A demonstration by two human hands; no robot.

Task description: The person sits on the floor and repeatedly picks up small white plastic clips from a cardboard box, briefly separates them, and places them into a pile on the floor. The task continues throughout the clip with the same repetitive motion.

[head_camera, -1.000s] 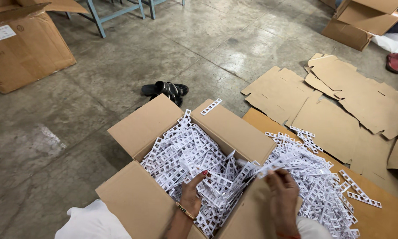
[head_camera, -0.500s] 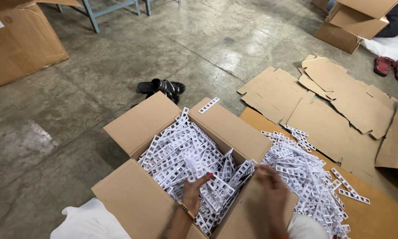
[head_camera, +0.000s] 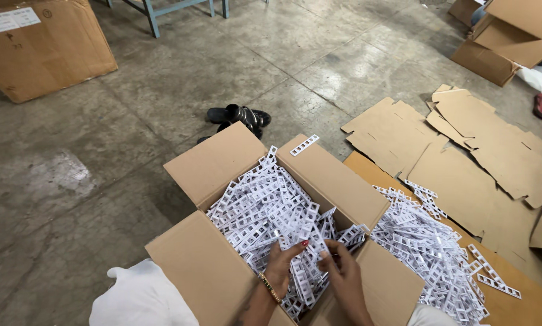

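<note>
On the grey concrete floor stands an open cardboard box with its four flaps folded out, and it is full of white plastic strips with small rectangular holes. Right of the box, flat cardboard sheets lie spread on the floor, and on the nearest sheet there is a second heap of strips. One closed carton stands far at the upper left, and a pair of black sandals lies just behind the open box. Both hands are inside the box, close together at its near side. The left hand, with a bangle on the wrist, and the right hand both pinch a small bunch of strips between the fingers.
</note>
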